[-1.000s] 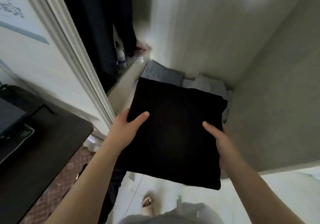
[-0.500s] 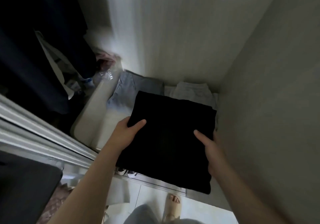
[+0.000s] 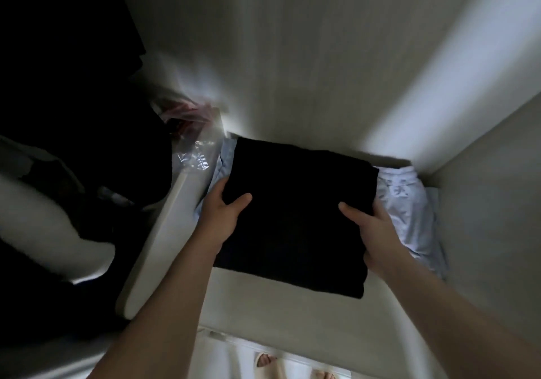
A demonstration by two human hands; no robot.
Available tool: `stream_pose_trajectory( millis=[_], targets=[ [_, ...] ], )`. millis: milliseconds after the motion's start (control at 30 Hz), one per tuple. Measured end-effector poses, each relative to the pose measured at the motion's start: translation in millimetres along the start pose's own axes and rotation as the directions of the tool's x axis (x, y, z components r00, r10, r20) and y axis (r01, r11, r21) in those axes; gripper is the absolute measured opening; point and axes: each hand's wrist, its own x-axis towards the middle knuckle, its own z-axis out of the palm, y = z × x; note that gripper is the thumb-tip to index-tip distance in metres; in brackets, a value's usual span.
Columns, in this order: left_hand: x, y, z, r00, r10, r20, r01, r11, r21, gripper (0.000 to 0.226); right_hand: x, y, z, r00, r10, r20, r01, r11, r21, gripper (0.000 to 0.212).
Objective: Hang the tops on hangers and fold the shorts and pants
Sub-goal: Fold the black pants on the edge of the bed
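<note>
Pants (image 3: 295,217), black and folded, are sitting over the shelf (image 3: 278,305). I am gripping them with both hands, my left hand (image 3: 222,214) pinching the nine o'clock edge and my right hand (image 3: 371,226) the three o'clock edge, thumbs on top. Pale clothes (image 3: 409,203) are lying at three o'clock, partly underneath.

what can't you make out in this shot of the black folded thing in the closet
All in the head view:
- Folded black garment: too dark for seams; shorts or pants cannot be told.
- Fingers of left hand and right hand: hidden under the garment; only thumbs show.
- Pale clothes: mostly covered by the garment.
- Hanging clothes, left: lost in shadow and blur.
- Sandalled feet: cut by the bottom edge.
</note>
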Motion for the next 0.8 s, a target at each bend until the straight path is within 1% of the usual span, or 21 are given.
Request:
stream_pose_trajectory(
  millis=[133,200,300,367,467,500,533,567,600,633,667,700,733,800],
  targets=[
    [61,-6,-10,0.997,0.020,-0.080,-0.017,0.999,0.041,0.041,62,4,37,0.999,0.048,0.009,-0.048,0.999,0.019,0.037],
    [89,-13,-12,0.991,0.036,-0.127,-0.022,0.994,0.106,0.039,93,12,52,0.998,0.065,-0.003,-0.065,0.998,0.008,0.037],
    [122,-26,-10,0.976,0.080,-0.201,-0.031,0.971,0.237,0.037,133,31,70,0.994,0.101,-0.047,-0.103,0.994,-0.031,0.042],
    [137,-40,-7,0.972,0.079,-0.223,-0.003,0.947,0.322,0.045,155,46,78,0.987,0.142,-0.073,-0.149,0.983,-0.106,0.045],
    [148,-58,-2,0.980,0.084,-0.180,0.000,0.906,0.423,0.054,173,60,81,0.981,0.178,-0.078,-0.193,0.934,-0.301,0.056],
    [148,-62,0,0.977,0.118,-0.178,-0.022,0.885,0.466,0.055,174,62,80,0.983,0.163,-0.082,-0.182,0.913,-0.365,0.062],
    [146,-64,2,0.968,0.163,-0.191,-0.036,0.843,0.537,0.057,171,63,78,0.989,0.121,-0.087,-0.147,0.887,-0.438,0.069],
    [142,-65,5,0.955,0.211,-0.209,-0.034,0.775,0.631,0.059,165,64,77,0.994,0.044,-0.096,-0.089,0.839,-0.537,0.078],
    [135,-67,10,0.941,0.264,-0.210,-0.033,0.693,0.720,0.060,156,64,75,0.994,-0.057,-0.095,-0.019,0.756,-0.654,0.088],
    [126,-69,16,0.932,0.314,-0.183,-0.052,0.614,0.788,0.061,143,66,74,0.985,-0.158,-0.062,0.055,0.642,-0.764,0.095],
    [115,-74,23,0.926,0.354,-0.131,-0.091,0.546,0.833,0.061,129,69,73,0.969,-0.245,0.005,0.135,0.516,-0.846,0.097],
    [104,-81,30,0.923,0.379,-0.070,-0.135,0.488,0.862,0.060,113,73,73,0.949,-0.300,0.094,0.212,0.391,-0.895,0.094],
    [93,-90,36,0.921,0.389,-0.013,-0.173,0.438,0.882,0.059,100,78,72,0.932,-0.314,0.181,0.274,0.283,-0.919,0.089],
    [77,-109,43,0.927,0.374,0.045,-0.194,0.372,0.908,0.058,81,91,72,0.915,-0.273,0.298,0.342,0.131,-0.931,0.081]
  ],
)
